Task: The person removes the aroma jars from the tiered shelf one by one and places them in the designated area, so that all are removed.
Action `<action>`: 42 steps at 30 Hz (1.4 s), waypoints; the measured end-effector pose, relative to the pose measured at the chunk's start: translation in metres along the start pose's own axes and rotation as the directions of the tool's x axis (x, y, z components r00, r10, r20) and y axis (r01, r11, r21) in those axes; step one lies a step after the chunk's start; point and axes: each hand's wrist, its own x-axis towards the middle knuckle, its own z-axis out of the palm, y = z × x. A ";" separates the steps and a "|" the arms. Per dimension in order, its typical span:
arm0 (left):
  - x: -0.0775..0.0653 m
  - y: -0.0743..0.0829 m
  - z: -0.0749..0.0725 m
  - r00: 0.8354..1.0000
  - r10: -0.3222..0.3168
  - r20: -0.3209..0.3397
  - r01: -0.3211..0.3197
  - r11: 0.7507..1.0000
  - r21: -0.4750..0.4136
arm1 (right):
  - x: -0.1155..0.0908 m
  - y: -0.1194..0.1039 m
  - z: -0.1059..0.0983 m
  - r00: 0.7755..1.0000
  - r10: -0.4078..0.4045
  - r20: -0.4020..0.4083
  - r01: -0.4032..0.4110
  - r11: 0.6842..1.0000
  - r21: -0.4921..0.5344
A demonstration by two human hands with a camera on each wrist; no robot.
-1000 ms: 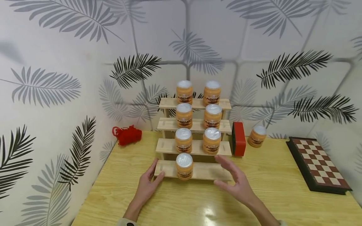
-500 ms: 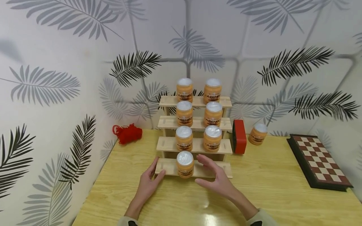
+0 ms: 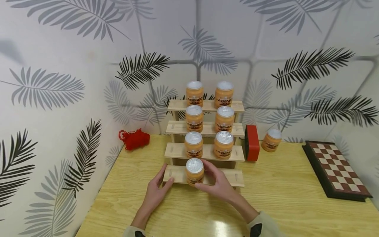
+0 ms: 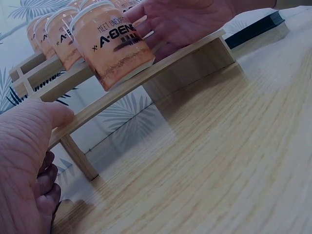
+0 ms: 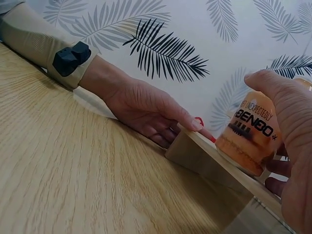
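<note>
A four-step wooden display rack (image 3: 174,149) carries orange jars with silvery lids, two on each of its upper three steps. On the bottom step stands a single jar (image 3: 194,176), left of the middle. My right hand (image 3: 218,185) is round this jar's right side, thumb at its front and fingers behind. My left hand (image 3: 155,191) grips the left end of the bottom step. In the left wrist view, the left thumb (image 4: 61,114) lies on the board's edge and the fingers curl below it. The right wrist view shows the jar (image 5: 251,134) upright on the board.
A red box (image 3: 252,143) stands against the rack's right side, with another orange jar (image 3: 270,141) beyond it. Further right lies a checkered game board (image 3: 337,169). Red yarn (image 3: 135,139) sits at the back left, near the patterned wall.
My right hand has moved left along the bottom step and closed round the jar there. My left hand has kept its grip on the rack's left end.
</note>
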 end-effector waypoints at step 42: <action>-0.002 -0.002 0.000 1.000 0.007 0.013 -0.007 1.000 0.014 | 0.003 0.004 0.019 0.991 0.011 -0.131 -0.014 1.000 -0.021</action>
